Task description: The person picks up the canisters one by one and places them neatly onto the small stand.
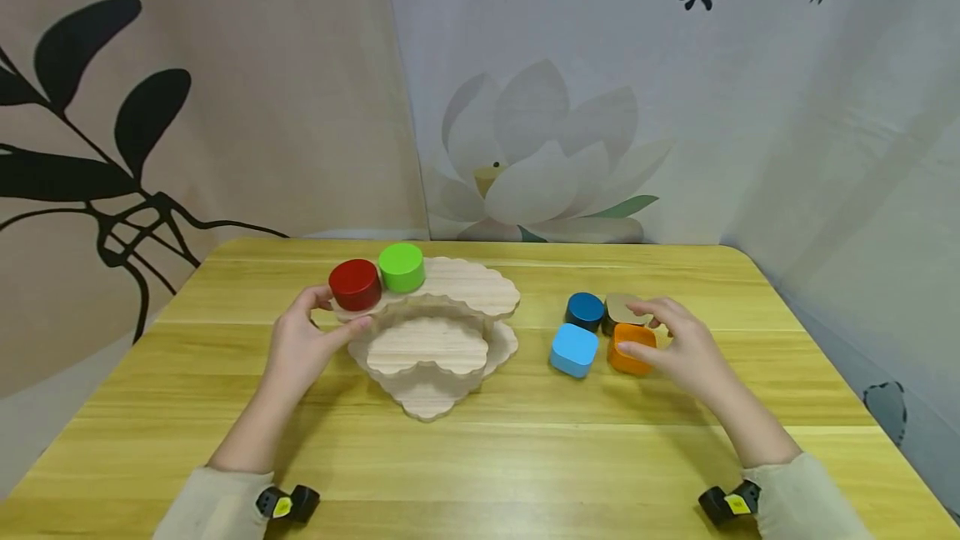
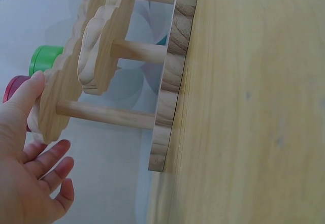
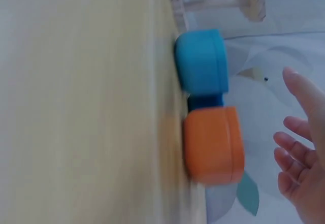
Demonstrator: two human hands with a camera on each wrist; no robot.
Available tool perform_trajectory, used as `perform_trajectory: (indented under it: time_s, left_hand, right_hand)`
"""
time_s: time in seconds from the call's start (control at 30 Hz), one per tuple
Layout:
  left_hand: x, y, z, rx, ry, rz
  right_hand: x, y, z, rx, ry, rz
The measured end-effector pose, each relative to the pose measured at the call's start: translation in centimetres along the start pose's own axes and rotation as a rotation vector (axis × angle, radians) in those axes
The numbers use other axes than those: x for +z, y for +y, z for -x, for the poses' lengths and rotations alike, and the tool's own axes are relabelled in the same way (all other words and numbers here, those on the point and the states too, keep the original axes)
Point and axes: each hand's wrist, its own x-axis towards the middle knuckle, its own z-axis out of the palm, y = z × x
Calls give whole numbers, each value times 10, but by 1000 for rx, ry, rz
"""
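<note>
My left hand (image 1: 303, 340) holds the left end of a tiered wooden stand (image 1: 468, 283), whose scalloped tiers rest on dowels. In the left wrist view the thumb lies over the upper tier's edge (image 2: 53, 109), with several fingers below it. On that tier stand a red round tin (image 1: 355, 284) and a green round tin (image 1: 402, 267). My right hand (image 1: 690, 348) hovers with spread fingers over an orange square tin (image 1: 632, 350) and a gold tin (image 1: 621, 312); the right wrist view shows it apart from the orange tin.
Left of the orange and gold tins stand a light blue square tin (image 1: 574, 350) and a dark blue round tin (image 1: 585, 309), close together on the wooden table (image 1: 525, 473). A printed curtain (image 1: 322, 107) hangs behind the table's back edge.
</note>
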Motion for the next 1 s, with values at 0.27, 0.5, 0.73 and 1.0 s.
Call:
perform_trajectory:
  time_s: [0.27,0.5,0.73,1.0]
  left_hand:
    - [0,0,-1,-4,-6,4]
    - [0,-1,-1,-3,-7,4]
    - [-1,-1,-1,-8,-14,3]
    - [0,-1,-1,-1,-9,0]
  right_hand:
    - [-8,24,12,18,-29,39]
    - [-13,39,16,24,-81,45]
    - [-10,48,17,18,-120,32]
    - [-4,53,15,-1,-122,19]
